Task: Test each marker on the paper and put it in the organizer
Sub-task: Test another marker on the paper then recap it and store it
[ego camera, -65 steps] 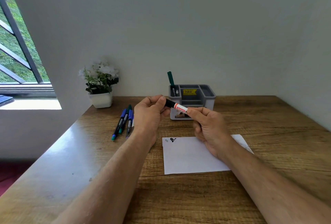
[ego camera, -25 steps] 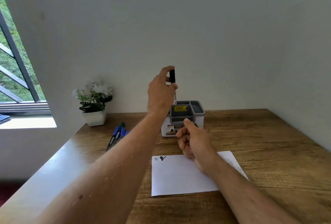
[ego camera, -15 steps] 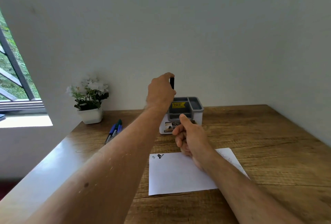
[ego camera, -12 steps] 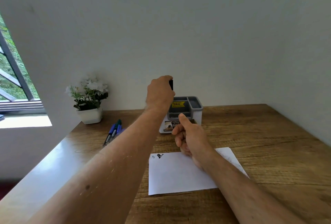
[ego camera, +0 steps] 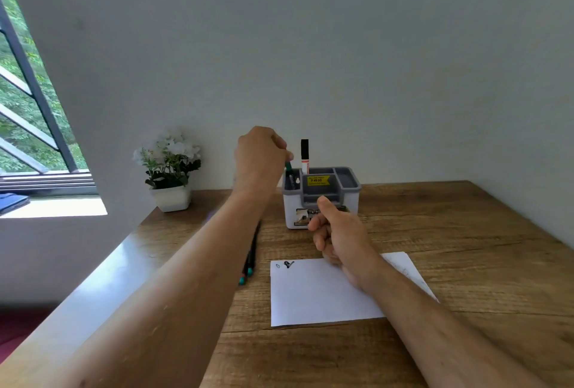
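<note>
A grey and white organizer [ego camera: 350,203] stands at the back of the wooden desk. In its left rear compartment a black-capped white marker [ego camera: 304,153] stands upright, free of any hand, beside a green marker [ego camera: 288,167]. My left hand [ego camera: 260,160] hovers just left of them with loosely curled fingers that cover the green marker's top and hold nothing. My right hand [ego camera: 337,234] rests at the top edge of the white paper [ego camera: 313,297], thumb up, empty. Small ink marks [ego camera: 288,264] sit in the paper's top left corner. More markers [ego camera: 249,266] lie left of the paper, mostly behind my left forearm.
A white pot of flowers [ego camera: 170,175] stands at the desk's back left corner. A window [ego camera: 25,126] is on the left and a plain wall behind the desk. The desk's left edge [ego camera: 102,266] runs beside my left forearm.
My left hand lowered the black-capped marker into the organizer and let go of it; the hand now sits slightly left of it. My right hand has stayed on the paper.
</note>
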{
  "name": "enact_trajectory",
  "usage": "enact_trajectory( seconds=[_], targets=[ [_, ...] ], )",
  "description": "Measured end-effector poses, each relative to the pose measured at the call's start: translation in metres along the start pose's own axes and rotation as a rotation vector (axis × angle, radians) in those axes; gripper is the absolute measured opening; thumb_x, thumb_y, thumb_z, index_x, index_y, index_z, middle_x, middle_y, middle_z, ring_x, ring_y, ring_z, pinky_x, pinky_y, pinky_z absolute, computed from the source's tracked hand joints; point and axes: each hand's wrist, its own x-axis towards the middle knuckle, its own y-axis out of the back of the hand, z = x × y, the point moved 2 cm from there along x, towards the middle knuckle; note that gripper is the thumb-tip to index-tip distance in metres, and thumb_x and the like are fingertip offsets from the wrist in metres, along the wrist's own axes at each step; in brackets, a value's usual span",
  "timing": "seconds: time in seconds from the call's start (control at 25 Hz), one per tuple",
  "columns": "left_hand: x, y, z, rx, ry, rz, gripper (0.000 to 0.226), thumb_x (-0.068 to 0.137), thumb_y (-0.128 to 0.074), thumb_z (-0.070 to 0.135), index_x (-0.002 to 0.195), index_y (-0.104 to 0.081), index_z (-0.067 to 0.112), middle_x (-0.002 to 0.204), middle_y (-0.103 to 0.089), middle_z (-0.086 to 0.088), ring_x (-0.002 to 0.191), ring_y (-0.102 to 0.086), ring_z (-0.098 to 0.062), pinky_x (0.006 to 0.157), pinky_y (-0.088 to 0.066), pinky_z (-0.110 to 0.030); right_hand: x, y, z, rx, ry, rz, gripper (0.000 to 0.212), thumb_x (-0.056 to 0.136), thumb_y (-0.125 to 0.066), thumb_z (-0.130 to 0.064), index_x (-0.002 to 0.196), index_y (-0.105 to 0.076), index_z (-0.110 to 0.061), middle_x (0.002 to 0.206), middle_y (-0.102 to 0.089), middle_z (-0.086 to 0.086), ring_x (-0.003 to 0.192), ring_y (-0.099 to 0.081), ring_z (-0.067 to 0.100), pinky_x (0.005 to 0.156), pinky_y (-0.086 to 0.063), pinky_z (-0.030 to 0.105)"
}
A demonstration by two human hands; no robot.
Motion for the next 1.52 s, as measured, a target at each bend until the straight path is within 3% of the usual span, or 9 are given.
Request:
enact_trajectory(
  seconds=[0.12, 0.24, 0.36, 0.6, 0.8, 0.96, 1.16, 1.32, 1.52],
  targets=[
    [-0.02, 0.026, -0.012, 0.079, 0.018, -0.039, 0.017, 0.073, -0.084, 0.019, 0.072, -0.067, 0.02, 0.068, -0.068, 0.006, 0.066, -0.067, -0.009, 0.07, -0.059, -0.032, -0.002, -0.001, 0.0, -0.02, 0.029, -0.001, 0.054, 0.099, -0.042, -0.051, 0.075, -0.066, -0.01, 0.051, -0.054, 0.005, 0.034, -0.034, 0.009, 0.036, -0.026, 0.022],
    [-0.042, 0.042, -0.027, 0.269, 0.069, -0.148, 0.016, 0.071, -0.085, 0.026, 0.074, -0.072, 0.017, 0.07, -0.069, 0.004, 0.068, -0.066, -0.011, 0.072, -0.058, -0.033, -0.003, -0.003, 0.0, -0.02, 0.065, 0.002, 0.054, 0.099, -0.044, -0.051, 0.072, -0.066, -0.01, 0.051, -0.054, 0.007, 0.034, -0.034, 0.01, 0.036, -0.026, 0.021],
    [-0.059, 0.044, -0.046, 0.394, 0.105, -0.224, 0.019, 0.072, -0.084, 0.03, 0.08, -0.075, 0.015, 0.077, -0.072, -0.004, 0.072, -0.066, -0.017, 0.062, -0.053, -0.029, -0.003, -0.004, 0.0, -0.013, 0.077, -0.009, 0.053, 0.099, -0.044, -0.051, 0.071, -0.066, -0.011, 0.052, -0.054, 0.008, 0.036, -0.033, 0.013, 0.038, -0.025, 0.023],
    [-0.061, 0.037, -0.069, 0.496, 0.092, -0.212, 0.033, 0.07, -0.085, 0.036, 0.09, -0.073, 0.012, 0.086, -0.07, -0.009, 0.078, -0.066, -0.025, 0.066, -0.056, -0.034, -0.003, -0.005, 0.002, 0.012, 0.089, -0.046, 0.052, 0.099, -0.043, -0.05, 0.071, -0.065, -0.013, 0.051, -0.052, 0.006, 0.04, -0.03, 0.014, 0.041, -0.021, 0.026],
    [-0.063, 0.028, -0.075, 0.6, -0.014, -0.209, 0.04, 0.07, -0.082, 0.045, 0.088, -0.07, 0.012, 0.079, -0.067, -0.007, 0.073, -0.065, -0.024, 0.061, -0.054, -0.033, -0.001, -0.006, 0.003, -0.006, 0.102, -0.058, 0.051, 0.1, -0.043, -0.05, 0.075, -0.065, -0.012, 0.053, -0.053, 0.006, 0.04, -0.031, 0.013, 0.041, -0.022, 0.026],
    [-0.067, 0.021, -0.073, 0.696, -0.056, -0.215, 0.034, 0.077, -0.078, 0.041, 0.082, -0.06, 0.013, 0.074, -0.054, -0.004, 0.073, -0.058, -0.023, 0.06, -0.049, -0.033, 0.0, -0.007, 0.003, -0.017, 0.116, -0.056, 0.052, 0.1, -0.041, -0.05, 0.075, -0.065, -0.012, 0.053, -0.053, 0.005, 0.04, -0.032, 0.013, 0.041, -0.023, 0.025],
    [-0.069, 0.019, -0.069, 0.762, -0.069, -0.226, 0.027, 0.087, -0.07, 0.034, 0.099, -0.062, 0.011, 0.068, -0.043, -0.002, 0.073, -0.054, -0.021, 0.062, -0.046, -0.032, 0.003, -0.009, 0.002, -0.027, 0.137, -0.049, 0.053, 0.1, -0.041, -0.051, 0.075, -0.065, -0.011, 0.054, -0.054, 0.007, 0.039, -0.033, 0.013, 0.039, -0.024, 0.024],
    [-0.07, 0.013, -0.068, 0.795, -0.071, -0.244, 0.03, 0.087, -0.068, 0.035, 0.104, -0.061, 0.011, 0.078, -0.048, -0.005, 0.08, -0.058, -0.024, 0.069, -0.052, -0.035, 0.003, -0.009, 0.002, -0.029, 0.148, -0.058, 0.053, 0.1, -0.041, -0.051, 0.074, -0.065, -0.011, 0.054, -0.054, 0.007, 0.039, -0.033, 0.013, 0.039, -0.025, 0.023],
    [-0.073, 0.005, -0.067, 0.786, -0.059, -0.276, 0.026, 0.087, -0.067, 0.034, 0.099, -0.061, 0.012, 0.074, -0.05, -0.004, 0.074, -0.056, -0.022, 0.065, -0.051, -0.033, 0.001, -0.01, 0.002, -0.037, 0.173, -0.056, 0.053, 0.1, -0.041, -0.049, 0.07, -0.064, -0.012, 0.052, -0.053, 0.006, 0.037, -0.032, 0.012, 0.039, -0.024, 0.023]
  ],
)
